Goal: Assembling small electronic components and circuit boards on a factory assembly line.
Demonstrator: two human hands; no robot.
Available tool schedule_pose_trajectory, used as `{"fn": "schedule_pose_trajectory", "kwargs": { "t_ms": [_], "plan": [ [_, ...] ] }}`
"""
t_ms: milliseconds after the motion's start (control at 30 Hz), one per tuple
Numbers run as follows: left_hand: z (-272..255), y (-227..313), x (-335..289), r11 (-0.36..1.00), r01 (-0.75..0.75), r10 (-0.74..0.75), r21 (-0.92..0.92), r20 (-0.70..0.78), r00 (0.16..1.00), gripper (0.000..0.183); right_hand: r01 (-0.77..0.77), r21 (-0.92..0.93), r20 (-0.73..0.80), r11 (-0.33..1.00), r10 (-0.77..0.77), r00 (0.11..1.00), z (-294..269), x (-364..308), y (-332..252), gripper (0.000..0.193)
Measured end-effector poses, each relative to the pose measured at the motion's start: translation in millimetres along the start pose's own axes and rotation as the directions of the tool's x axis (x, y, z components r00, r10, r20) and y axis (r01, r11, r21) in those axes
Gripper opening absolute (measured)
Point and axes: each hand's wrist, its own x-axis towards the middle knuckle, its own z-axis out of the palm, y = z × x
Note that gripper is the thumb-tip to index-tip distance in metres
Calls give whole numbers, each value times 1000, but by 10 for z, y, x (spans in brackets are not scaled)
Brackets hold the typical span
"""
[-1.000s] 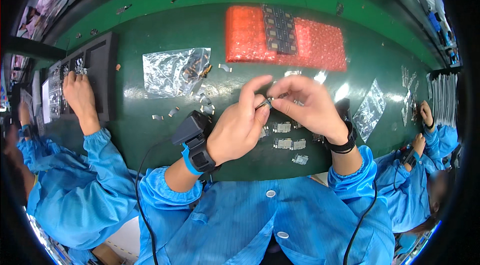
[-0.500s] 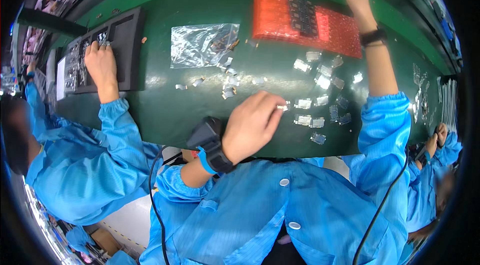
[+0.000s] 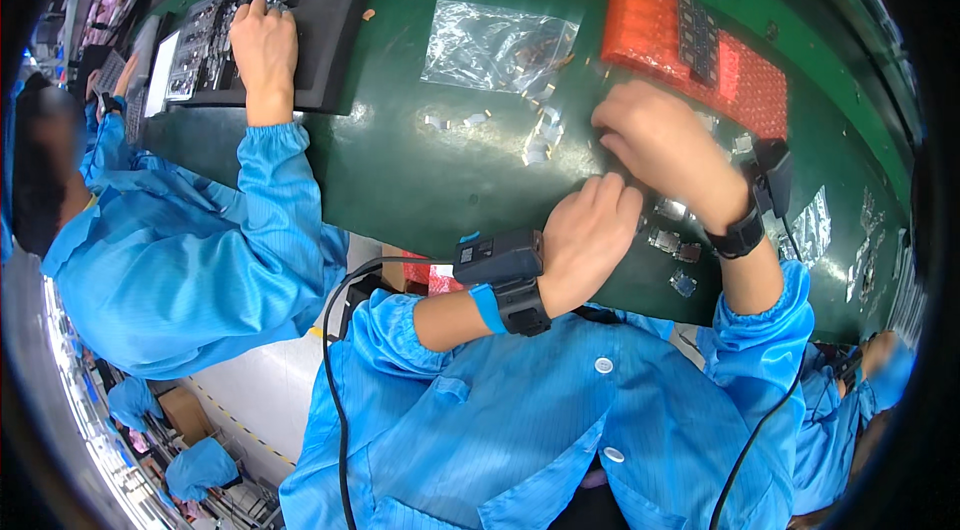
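Note:
My left hand (image 3: 592, 242) is low over the near side of the green bench, palm down with curled fingers. Its fingertips are hidden, and what they pinch cannot be made out. My right hand (image 3: 665, 142) reaches leftward just beyond it, fingers bent and closed, contents hidden. To the left of my right hand lies a group of small silvery flex pieces (image 3: 540, 145). Small metallic parts (image 3: 665, 242) lie between my left hand and right wrist, some covered by my right arm.
A clear plastic bag (image 3: 480, 45) lies in the middle. Red bubble wrap (image 3: 640, 25) at back right carries a dark strip of small boards (image 3: 697, 40). On the left, a co-worker's hand (image 3: 265, 45) is over a black foam tray (image 3: 340, 30). Another clear bag (image 3: 815, 225) lies right.
My right hand has come down from beyond the bubble wrap to near my left hand, its fingers now closed. The view has shifted. The silvery part at my left fingertips is now hidden.

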Motion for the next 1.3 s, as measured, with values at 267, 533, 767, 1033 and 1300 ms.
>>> {"fn": "schedule_pose_trajectory", "kwargs": {
  "t_ms": [267,533,767,1033,1300],
  "plan": [
    [32,-39,-49,994,-85,85,-70,3,996,18,-47,-76,-54,996,43,998,163,-106,-106,9],
    [-8,-25,-26,982,-92,104,-164,67,992,14,-129,40,-71,991,131,989,110,-248,-39,8],
    [-66,-9,63,899,87,-58,-429,81,995,13,-375,770,8,517,579,816,-95,-453,11,19],
    [309,479,316,936,-104,51,-337,-162,985,26,-376,839,-96,394,786,610,-210,-978,611,24],
    [275,682,-118,881,-74,-104,-467,-345,933,21,-265,677,-236,687,544,806,-146,-773,750,35]
  ]
}}
